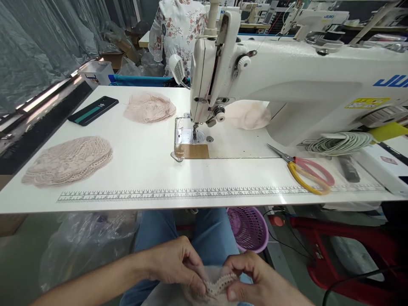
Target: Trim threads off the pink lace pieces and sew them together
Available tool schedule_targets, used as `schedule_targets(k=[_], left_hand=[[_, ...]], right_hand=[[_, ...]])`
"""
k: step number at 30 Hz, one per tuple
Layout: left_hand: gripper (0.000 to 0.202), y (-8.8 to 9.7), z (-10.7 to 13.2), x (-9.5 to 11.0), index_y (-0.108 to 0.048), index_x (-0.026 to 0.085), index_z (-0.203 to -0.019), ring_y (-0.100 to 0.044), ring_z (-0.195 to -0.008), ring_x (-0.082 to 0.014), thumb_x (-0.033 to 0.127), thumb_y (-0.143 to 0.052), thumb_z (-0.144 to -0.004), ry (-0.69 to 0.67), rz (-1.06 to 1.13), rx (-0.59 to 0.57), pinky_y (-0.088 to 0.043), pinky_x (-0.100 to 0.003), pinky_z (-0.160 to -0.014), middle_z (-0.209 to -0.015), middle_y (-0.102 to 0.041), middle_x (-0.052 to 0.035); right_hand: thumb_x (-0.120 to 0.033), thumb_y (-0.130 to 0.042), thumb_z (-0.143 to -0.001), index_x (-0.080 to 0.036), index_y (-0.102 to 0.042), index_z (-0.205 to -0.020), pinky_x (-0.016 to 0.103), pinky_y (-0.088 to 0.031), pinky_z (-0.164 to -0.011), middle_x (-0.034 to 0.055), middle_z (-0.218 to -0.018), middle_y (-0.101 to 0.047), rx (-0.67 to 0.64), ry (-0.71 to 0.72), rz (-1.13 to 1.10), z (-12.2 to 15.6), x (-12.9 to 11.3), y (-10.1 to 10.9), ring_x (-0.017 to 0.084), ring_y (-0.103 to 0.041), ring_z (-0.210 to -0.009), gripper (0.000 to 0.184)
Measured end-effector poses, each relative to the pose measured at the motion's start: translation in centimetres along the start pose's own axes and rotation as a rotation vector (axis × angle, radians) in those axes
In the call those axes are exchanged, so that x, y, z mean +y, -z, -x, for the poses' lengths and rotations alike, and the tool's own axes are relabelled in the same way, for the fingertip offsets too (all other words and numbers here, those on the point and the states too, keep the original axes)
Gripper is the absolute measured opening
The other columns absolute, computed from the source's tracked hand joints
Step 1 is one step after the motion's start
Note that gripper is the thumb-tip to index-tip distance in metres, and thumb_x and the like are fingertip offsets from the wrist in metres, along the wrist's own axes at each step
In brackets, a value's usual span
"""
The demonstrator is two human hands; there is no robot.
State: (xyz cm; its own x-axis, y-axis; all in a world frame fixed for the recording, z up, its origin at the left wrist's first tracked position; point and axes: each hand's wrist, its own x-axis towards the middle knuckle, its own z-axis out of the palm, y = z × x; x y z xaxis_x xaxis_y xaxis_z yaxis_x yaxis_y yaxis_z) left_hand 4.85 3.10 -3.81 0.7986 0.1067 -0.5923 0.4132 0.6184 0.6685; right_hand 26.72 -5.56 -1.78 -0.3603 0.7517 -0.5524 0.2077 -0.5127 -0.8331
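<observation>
1 piece lace-edged fabric (220,285): likely light, soft, easily snagged; best held by its edge, where left hand (177,263) and right hand (255,277) pinch it.

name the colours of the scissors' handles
Red and yellow handles, best seen in the head view.

In my left hand (183,265) and right hand (255,274) I am holding sheer cloth (168,294) with a rough, matt lace edge (221,285). At left, the lace pile (72,161) is looking matt and bumpy. The white tabletop (143,170) is gleaming, smooth; the sewing machine (302,68) is showing a glossy finish, its needle plate (184,137) shining metal. At right, scissors (298,162) are joining metal blades to smooth plastic handles. Near my matt denim jeans (212,238), a clear plastic bag (89,246) is glinting, crinkled.
</observation>
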Motion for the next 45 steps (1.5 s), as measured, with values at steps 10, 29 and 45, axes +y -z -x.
schedule_targets(k=[10,29,45], left_hand=[[0.037,-0.1,-0.2,-0.2,-0.077,0.017,-0.077,-0.062,-0.057,-0.0114,0.042,-0.086,-0.051,-0.001,0.006,0.028,-0.051,-0.019,-0.064,-0.068,-0.071,-0.002],[0.032,0.2,0.5,-0.4,-0.077,0.016,-0.076,-0.061,-0.058,-0.0117,0.038,-0.085,-0.055,0.007,-0.014,0.043,-0.052,-0.021,-0.066,-0.069,-0.072,-0.0032],[0.015,-0.1,0.7,-0.2,-0.077,0.015,-0.068,-0.032,-0.048,-0.0064,0.03,-0.078,-0.063,-0.136,-0.246,0.074,-0.027,-0.017,-0.046,-0.046,-0.048,0.0046]], right_hand=[[-0.054,-0.074,-0.066,-0.018,-0.069,-0.071,0.026,-0.044,-0.067,-0.001,-0.066,-0.059,0.048,-0.047,0.062,0.4,0.9,0.2,0.016,-0.055,-0.069,0.037],[-0.043,-0.08,-0.064,-0.019,-0.07,-0.083,0.027,-0.044,-0.075,-0.0005,-0.079,-0.063,0.05,-0.036,0.016,1.1,1.5,0.1,0.017,-0.058,-0.079,0.032],[-0.027,-0.069,-0.076,-0.027,-0.071,-0.09,0.021,-0.046,-0.072,0.0,-0.089,-0.067,0.23,-0.059,0.298,2.1,-0.2,-1.2,0.018,-0.062,-0.086,0.014]])
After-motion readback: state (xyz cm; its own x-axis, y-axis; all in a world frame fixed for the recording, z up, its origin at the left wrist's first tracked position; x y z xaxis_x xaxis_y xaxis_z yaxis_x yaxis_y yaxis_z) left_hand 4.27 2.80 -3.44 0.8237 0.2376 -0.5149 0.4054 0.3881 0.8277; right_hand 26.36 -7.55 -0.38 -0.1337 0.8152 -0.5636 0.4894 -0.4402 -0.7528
